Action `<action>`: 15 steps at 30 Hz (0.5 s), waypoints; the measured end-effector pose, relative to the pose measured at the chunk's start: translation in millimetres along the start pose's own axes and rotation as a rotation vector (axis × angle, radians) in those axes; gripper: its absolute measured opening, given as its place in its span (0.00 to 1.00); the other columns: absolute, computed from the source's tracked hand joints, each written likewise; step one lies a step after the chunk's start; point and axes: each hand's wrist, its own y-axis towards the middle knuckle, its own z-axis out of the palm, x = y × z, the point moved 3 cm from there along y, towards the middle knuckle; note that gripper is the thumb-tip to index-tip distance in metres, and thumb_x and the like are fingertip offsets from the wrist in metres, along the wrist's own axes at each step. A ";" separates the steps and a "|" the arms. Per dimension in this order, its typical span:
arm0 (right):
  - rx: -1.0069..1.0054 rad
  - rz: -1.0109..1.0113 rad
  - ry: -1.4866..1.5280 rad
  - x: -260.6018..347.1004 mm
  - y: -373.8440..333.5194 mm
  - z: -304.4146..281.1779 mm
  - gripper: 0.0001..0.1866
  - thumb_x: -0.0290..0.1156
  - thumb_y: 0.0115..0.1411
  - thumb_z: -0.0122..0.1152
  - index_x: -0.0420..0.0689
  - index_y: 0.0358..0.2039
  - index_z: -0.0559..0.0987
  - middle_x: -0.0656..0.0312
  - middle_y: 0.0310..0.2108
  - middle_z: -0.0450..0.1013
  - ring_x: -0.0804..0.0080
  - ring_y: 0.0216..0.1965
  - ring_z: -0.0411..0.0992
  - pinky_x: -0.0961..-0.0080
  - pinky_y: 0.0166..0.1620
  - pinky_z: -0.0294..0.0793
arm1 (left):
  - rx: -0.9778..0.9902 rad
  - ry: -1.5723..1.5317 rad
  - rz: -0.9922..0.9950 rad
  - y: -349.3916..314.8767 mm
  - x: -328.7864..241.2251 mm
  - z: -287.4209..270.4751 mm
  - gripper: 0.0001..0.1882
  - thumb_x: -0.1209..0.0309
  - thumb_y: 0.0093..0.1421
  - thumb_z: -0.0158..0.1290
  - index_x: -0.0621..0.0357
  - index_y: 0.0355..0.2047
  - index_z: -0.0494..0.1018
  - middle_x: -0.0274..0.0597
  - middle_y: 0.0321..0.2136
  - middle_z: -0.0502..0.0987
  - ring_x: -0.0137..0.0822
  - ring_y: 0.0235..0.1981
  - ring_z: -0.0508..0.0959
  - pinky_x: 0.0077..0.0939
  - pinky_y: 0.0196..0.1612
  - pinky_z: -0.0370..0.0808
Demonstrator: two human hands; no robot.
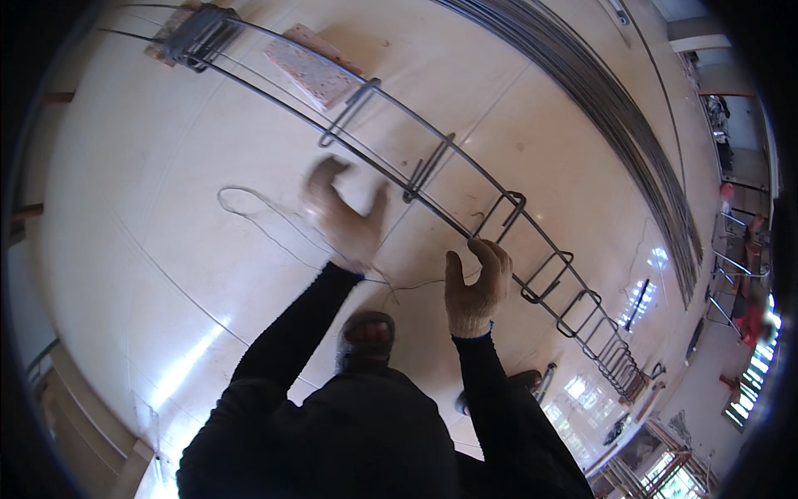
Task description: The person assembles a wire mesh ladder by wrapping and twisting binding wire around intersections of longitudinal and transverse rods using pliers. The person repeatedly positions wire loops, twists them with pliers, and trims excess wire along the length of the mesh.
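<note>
We look down past our own dark sleeves and torso to a glossy pale floor, with one sandalled foot showing between the arms. Our right hand, in a knit work glove, is raised with its fingers curled over a thin wire at the near rail of a long rebar cage. The wire runs leftwards from that hand to our left hand, also gloved and blurred in motion; its fingers are spread and the wire passes at its heel, though we cannot tell whether it truly grips the strand. Beyond the left hand the wire trails off in a loose loop lying on the floor.

The cage stretches diagonally across the view, from upper left to lower right: parallel bars ringed at intervals by rectangular stirrups, which stand closer together towards the lower right. At the upper left, it rests on a block, with a flat speckled slab just beside it. Farther off, a bundle of long straight rods curves along the floor, well apart from the cage. At the far right edge, metal frames stand near a bright opening.
</note>
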 end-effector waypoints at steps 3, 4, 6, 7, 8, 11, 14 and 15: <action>0.031 -0.038 0.054 11.7 14.0 21.7 0.23 0.26 0.51 0.81 0.46 0.48 0.83 0.55 0.46 0.80 0.51 0.49 0.78 0.55 0.53 0.77 | 0.004 0.261 -0.030 64.7 48.9 -12.4 0.28 0.58 0.54 0.76 0.59 0.49 0.80 0.49 0.48 0.80 0.51 0.51 0.79 0.45 0.55 0.75; 0.048 -0.042 0.054 11.7 16.2 30.5 0.23 0.26 0.51 0.80 0.46 0.48 0.83 0.55 0.47 0.80 0.51 0.50 0.78 0.55 0.54 0.77 | 0.084 0.276 -0.046 78.6 54.7 -14.7 0.26 0.56 0.55 0.75 0.58 0.46 0.82 0.47 0.44 0.82 0.50 0.46 0.81 0.45 0.52 0.76; 0.094 -0.026 0.038 15.4 22.7 41.9 0.22 0.25 0.51 0.80 0.45 0.47 0.83 0.55 0.48 0.80 0.50 0.51 0.77 0.56 0.55 0.77 | 0.249 0.123 -0.178 86.8 63.6 -14.0 0.20 0.57 0.58 0.73 0.58 0.41 0.84 0.44 0.39 0.83 0.46 0.40 0.82 0.40 0.46 0.78; 0.123 -0.006 0.022 19.0 27.0 44.9 0.21 0.24 0.51 0.79 0.44 0.47 0.83 0.54 0.48 0.80 0.50 0.52 0.77 0.57 0.56 0.78 | 0.335 0.044 -0.243 88.7 67.4 -13.0 0.17 0.57 0.59 0.72 0.58 0.38 0.85 0.43 0.36 0.83 0.43 0.38 0.82 0.38 0.44 0.78; 0.151 0.015 0.005 21.1 29.6 47.6 0.20 0.23 0.52 0.79 0.43 0.46 0.83 0.54 0.48 0.80 0.50 0.53 0.77 0.58 0.56 0.78 | 0.282 0.032 -0.234 90.4 69.3 -13.6 0.16 0.59 0.60 0.72 0.58 0.37 0.85 0.42 0.35 0.83 0.42 0.36 0.82 0.36 0.42 0.78; 0.194 0.081 0.022 14.2 29.8 52.0 0.21 0.23 0.52 0.78 0.43 0.47 0.84 0.54 0.49 0.80 0.51 0.53 0.78 0.58 0.58 0.78 | 0.147 -0.020 -0.240 92.6 78.1 -10.9 0.13 0.61 0.62 0.70 0.59 0.36 0.86 0.41 0.34 0.83 0.37 0.35 0.83 0.32 0.40 0.78; 0.238 0.068 0.022 3.4 25.8 53.6 0.22 0.26 0.51 0.79 0.47 0.48 0.84 0.54 0.51 0.79 0.48 0.53 0.77 0.55 0.57 0.77 | 0.090 -0.074 -0.310 99.3 90.2 -8.2 0.15 0.58 0.64 0.70 0.58 0.40 0.86 0.41 0.36 0.85 0.35 0.37 0.84 0.31 0.42 0.79; 0.234 0.072 0.017 4.0 26.0 53.2 0.22 0.26 0.52 0.79 0.46 0.48 0.84 0.54 0.50 0.80 0.49 0.53 0.77 0.55 0.57 0.77 | 0.098 -0.079 -0.331 100.4 88.6 -5.4 0.15 0.58 0.63 0.70 0.58 0.39 0.86 0.41 0.36 0.85 0.34 0.36 0.84 0.31 0.42 0.79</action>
